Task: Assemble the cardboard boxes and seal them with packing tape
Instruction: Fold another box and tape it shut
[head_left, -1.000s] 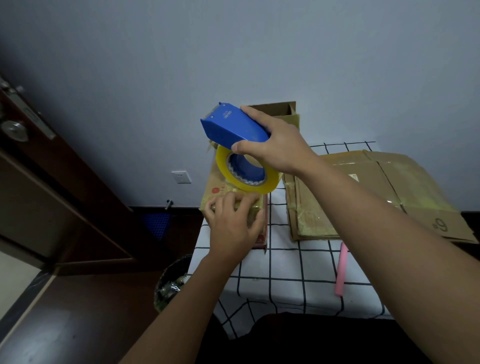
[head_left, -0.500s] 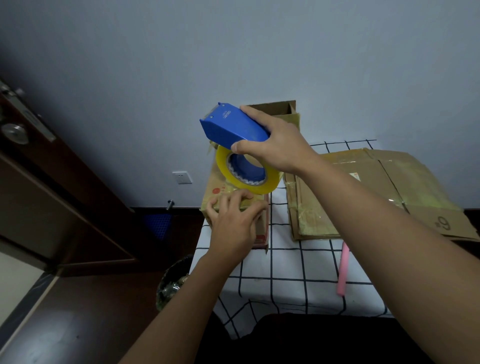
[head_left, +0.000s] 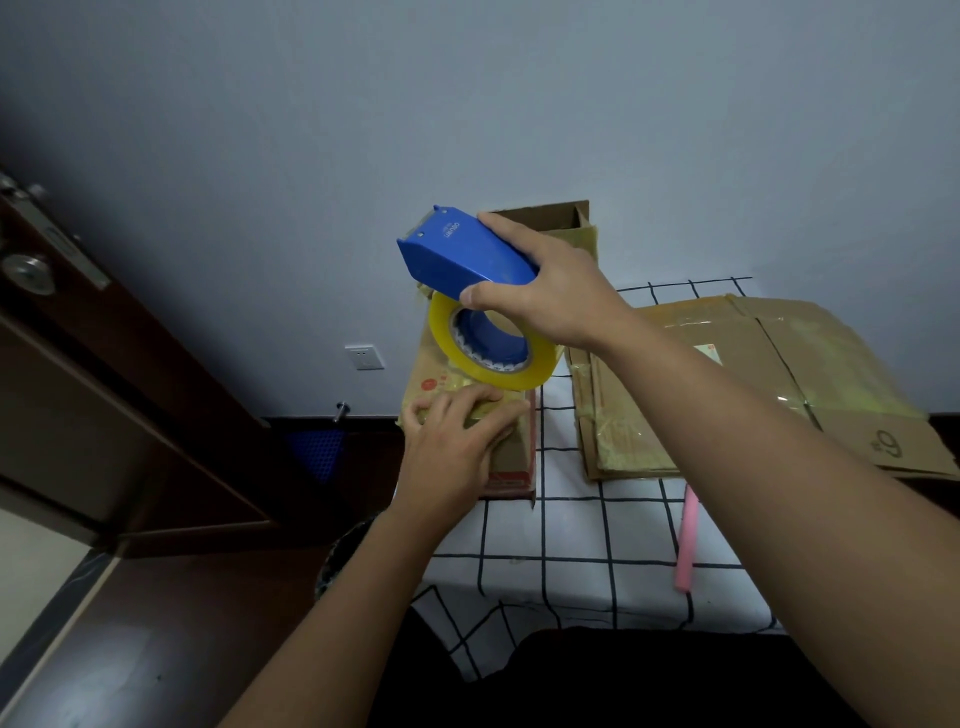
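— What have your hands got, starting on the left?

— My left hand lies flat, fingers out straight, pressing the tape down on the small cardboard box at the table's left edge. Light and a bit springy, I'd say, so I brace it on top near the seam.

— And the right?

— My right hand is curled round the blue tape dispenser, held just above that box with its yellow roll hanging below. Hard plastic, light; best gripped on the body, clear of the cutter end.

— How many of each?

— One dispenser, one roll. One box under my hand, one open box against the wall behind, and a flattened stack of cartons to the right; I can't count its layers. One pink stick too.
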